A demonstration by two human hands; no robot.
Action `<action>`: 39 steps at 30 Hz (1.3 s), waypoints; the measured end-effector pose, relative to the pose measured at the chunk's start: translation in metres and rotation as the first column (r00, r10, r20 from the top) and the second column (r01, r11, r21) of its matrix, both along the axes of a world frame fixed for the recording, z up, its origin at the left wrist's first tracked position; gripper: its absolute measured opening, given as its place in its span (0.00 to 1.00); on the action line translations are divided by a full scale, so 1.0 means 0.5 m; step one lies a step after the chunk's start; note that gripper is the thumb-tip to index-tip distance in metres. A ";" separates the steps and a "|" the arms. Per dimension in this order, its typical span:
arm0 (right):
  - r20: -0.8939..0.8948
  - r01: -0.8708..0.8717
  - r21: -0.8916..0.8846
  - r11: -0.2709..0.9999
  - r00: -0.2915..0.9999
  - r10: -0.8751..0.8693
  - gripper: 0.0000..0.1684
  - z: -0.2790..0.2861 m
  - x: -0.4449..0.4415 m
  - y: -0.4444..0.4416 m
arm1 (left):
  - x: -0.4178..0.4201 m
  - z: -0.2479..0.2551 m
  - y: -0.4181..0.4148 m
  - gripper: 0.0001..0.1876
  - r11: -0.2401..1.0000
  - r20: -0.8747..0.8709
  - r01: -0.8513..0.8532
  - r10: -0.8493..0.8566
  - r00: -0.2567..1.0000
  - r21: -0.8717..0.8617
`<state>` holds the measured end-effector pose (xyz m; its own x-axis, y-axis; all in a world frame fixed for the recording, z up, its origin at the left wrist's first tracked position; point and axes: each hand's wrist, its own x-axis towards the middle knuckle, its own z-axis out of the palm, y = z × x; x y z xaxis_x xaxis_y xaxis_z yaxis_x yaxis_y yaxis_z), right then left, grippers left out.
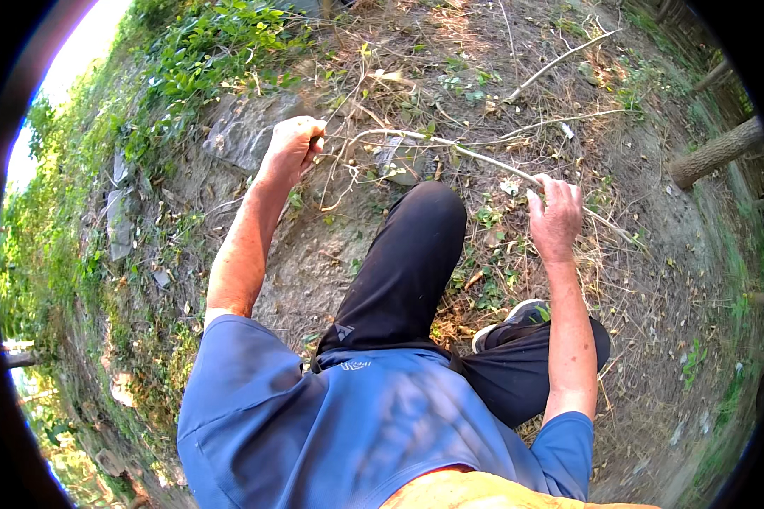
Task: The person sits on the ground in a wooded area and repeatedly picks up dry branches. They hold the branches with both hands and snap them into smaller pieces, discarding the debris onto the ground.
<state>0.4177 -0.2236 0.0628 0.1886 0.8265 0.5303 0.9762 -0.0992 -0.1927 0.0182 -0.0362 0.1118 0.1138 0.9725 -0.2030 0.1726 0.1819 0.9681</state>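
Note:
My right hand (557, 216) grips a long, pale, bare branch (445, 141). The branch bends at its far left end into a cluster of thin forked twigs (350, 175). Past my right hand, its thinner end slants down towards the dry grass. My left hand (296, 145) is closed in a fist at the left of these twigs. A thin stem (342, 105) runs up and right from that fist; what lies inside the fingers is hidden. Below the branch is my bent knee (430, 207) in dark trousers.
A large grey rock (248, 130) lies behind my left hand, and a smaller stone (400, 159) under the branch. Another bare branch (563, 63) lies farther off. Leafy green plants (210, 57) grow at upper left. A tree trunk (716, 153) stands at right.

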 end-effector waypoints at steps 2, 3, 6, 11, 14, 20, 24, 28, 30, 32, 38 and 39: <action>0.013 -0.008 0.007 1.000 1.000 0.007 0.20 0.004 0.001 -0.002 | 0.008 0.033 -0.006 0.06 0.994 0.005 0.000 0.000 1.000 0.106; 0.017 -0.014 0.013 1.000 1.000 0.014 0.20 0.007 0.000 -0.002 | -0.002 0.036 0.002 0.08 0.987 -0.073 -0.033 0.044 0.996 0.155; 0.028 -0.034 0.021 0.999 0.999 0.034 0.20 0.003 -0.005 0.004 | -0.062 0.001 0.056 0.12 0.917 -0.601 0.102 0.165 0.782 0.385; 0.053 -0.009 0.005 1.000 0.999 0.009 0.21 -0.011 0.008 0.003 | -0.078 -0.056 0.077 0.15 0.812 -0.720 0.243 0.282 0.634 0.532; 0.049 -0.003 0.001 1.000 0.999 0.002 0.22 -0.011 0.006 0.004 | -0.064 -0.058 0.096 0.13 0.723 -0.638 0.240 0.343 0.690 0.648; 0.015 -0.004 0.020 1.000 1.000 0.004 0.22 -0.010 0.002 0.005 | -0.035 -0.054 0.182 0.11 0.629 -0.658 0.336 0.390 0.644 0.701; -0.002 -0.028 0.038 0.999 1.000 0.028 0.21 -0.005 0.000 0.004 | -0.024 -0.101 0.277 0.13 0.735 -0.795 0.390 0.329 0.510 0.555; -0.030 -0.035 0.013 0.999 0.999 0.035 0.21 0.000 -0.004 0.007 | -0.031 -0.151 0.338 0.16 0.841 -0.867 0.342 0.258 0.427 0.419; -0.039 -0.014 0.012 1.000 0.999 0.014 0.20 -0.010 0.001 0.007 | -0.020 -0.170 0.349 0.16 0.873 -0.874 0.320 0.207 0.440 0.368; -0.041 -0.002 0.013 1.000 0.999 0.003 0.20 -0.016 0.003 0.009 | -0.008 -0.184 0.353 0.16 0.884 -0.875 0.320 0.174 0.451 0.340; -0.034 -0.002 0.011 1.000 0.999 0.003 0.19 -0.009 0.002 0.013 | -0.012 -0.240 0.362 0.16 0.829 -0.874 0.387 0.224 0.432 0.403; -0.039 -0.007 0.016 1.000 0.999 0.008 0.19 -0.011 0.003 0.015 | -0.015 -0.250 0.366 0.16 0.817 -0.876 0.400 0.243 0.416 0.416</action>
<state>0.4192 -0.2160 0.0572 0.2031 0.8197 0.5356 0.9687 -0.0885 -0.2319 0.0108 0.1467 -0.0133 0.2702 0.9281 0.2560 0.9351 -0.3163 0.1596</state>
